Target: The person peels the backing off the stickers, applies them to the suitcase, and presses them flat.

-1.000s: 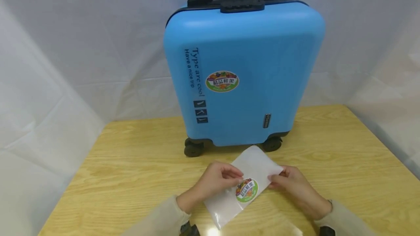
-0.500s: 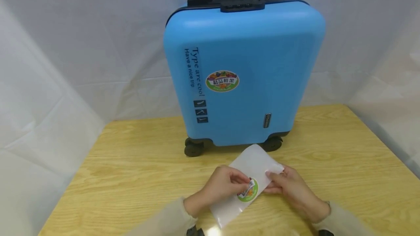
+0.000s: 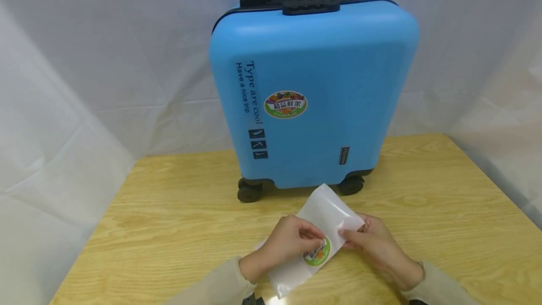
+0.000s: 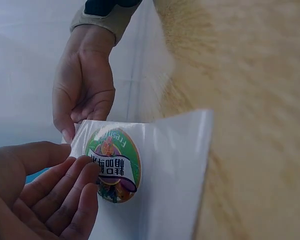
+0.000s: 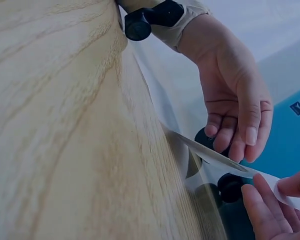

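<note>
In the head view my right hand (image 3: 377,241) pinches the right edge of a glossy white sheet (image 3: 292,272), thumb on top. An oval fruit sticker (image 3: 319,255), green-rimmed with a white lettered band, lies on this sheet. My left hand (image 3: 292,241) bends over the sticker, its thumb and fingertips covering the upper part. The left wrist view puts these fingertips against the edge of the sticker (image 4: 117,170); whether they pinch it is unclear. Behind stands an upright blue suitcase (image 3: 322,79), bearing a matching oval fruit sticker (image 3: 285,105) beside its printed lettering.
The suitcase rests on black wheels (image 3: 250,192) on a wood-grain table (image 3: 169,215). White cloth (image 3: 106,60) hangs behind and at both sides. The sheet's far corner reaches close to the suitcase's lower edge.
My left hand has shifted right and over the sticker, which its fingertips now partly cover. The right hand has moved slightly left along the sheet, and the sheet bends more near its grip.
</note>
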A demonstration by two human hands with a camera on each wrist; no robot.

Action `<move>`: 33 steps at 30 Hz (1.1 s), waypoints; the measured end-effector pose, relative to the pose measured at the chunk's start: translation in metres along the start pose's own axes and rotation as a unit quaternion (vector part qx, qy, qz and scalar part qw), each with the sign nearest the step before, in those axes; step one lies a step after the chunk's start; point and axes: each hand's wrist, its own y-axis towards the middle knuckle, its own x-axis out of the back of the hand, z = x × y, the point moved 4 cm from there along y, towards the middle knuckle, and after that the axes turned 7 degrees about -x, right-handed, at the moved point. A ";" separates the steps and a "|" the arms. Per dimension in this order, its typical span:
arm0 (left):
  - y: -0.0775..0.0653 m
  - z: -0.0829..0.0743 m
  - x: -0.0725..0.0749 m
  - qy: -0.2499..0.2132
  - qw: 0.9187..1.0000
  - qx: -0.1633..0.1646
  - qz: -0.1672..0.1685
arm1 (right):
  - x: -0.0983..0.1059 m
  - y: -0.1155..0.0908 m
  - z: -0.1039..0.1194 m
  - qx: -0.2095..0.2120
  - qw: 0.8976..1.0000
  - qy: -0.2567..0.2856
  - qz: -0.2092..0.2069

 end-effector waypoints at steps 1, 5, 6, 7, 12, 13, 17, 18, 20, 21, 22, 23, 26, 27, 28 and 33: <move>0.000 0.000 0.000 0.003 1.000 0.001 -0.001 | 0.000 0.000 0.000 -0.002 1.000 0.000 -0.007; 0.000 0.000 -0.001 0.016 1.000 0.003 -0.006 | -0.001 -0.002 0.001 -0.003 0.999 -0.008 -0.031; 0.000 0.001 -0.002 0.018 1.000 0.003 -0.007 | -0.002 -0.002 0.001 -0.002 0.999 -0.010 -0.034; 0.000 0.000 -0.002 0.018 1.000 0.003 -0.008 | -0.003 -0.003 0.002 0.003 0.999 -0.015 -0.036; -0.001 0.000 -0.003 0.012 1.000 0.004 -0.011 | -0.006 -0.004 0.003 0.020 0.999 -0.019 -0.032; -0.001 0.000 -0.003 0.012 1.000 0.004 -0.011 | -0.007 -0.004 0.004 0.025 0.999 -0.018 -0.027; -0.002 -0.001 -0.003 0.015 1.000 -0.002 -0.012 | -0.011 -0.006 0.005 0.055 0.998 -0.010 0.003; -0.002 -0.002 -0.003 0.016 1.000 -0.003 -0.013 | -0.011 -0.006 0.005 0.064 0.998 -0.008 0.008; -0.002 -0.002 -0.003 0.016 1.000 -0.003 -0.014 | -0.012 -0.006 0.005 0.068 0.998 0.000 0.009; -0.002 -0.002 -0.003 0.016 1.000 -0.002 -0.015 | -0.012 -0.006 0.004 0.064 0.998 0.005 0.007; -0.002 -0.001 -0.003 0.015 1.000 0.000 -0.016 | -0.013 -0.006 0.003 0.058 0.998 0.010 0.004; -0.002 -0.001 -0.003 0.013 1.000 0.003 -0.017 | -0.013 -0.005 0.002 0.049 0.999 0.017 0.000; -0.001 0.000 -0.004 0.006 1.000 0.010 -0.020 | -0.014 -0.004 -0.003 0.013 0.999 0.046 0.002; -0.001 0.001 -0.004 0.003 1.000 0.011 -0.020 | -0.014 -0.004 -0.005 0.001 0.998 0.057 0.007; -0.001 0.001 -0.004 -0.001 1.000 0.013 -0.019 | -0.014 -0.004 -0.007 -0.007 0.998 0.067 0.014; -0.001 0.003 -0.004 -0.009 1.000 0.022 -0.017 | -0.017 -0.004 -0.013 -0.029 0.992 0.099 0.070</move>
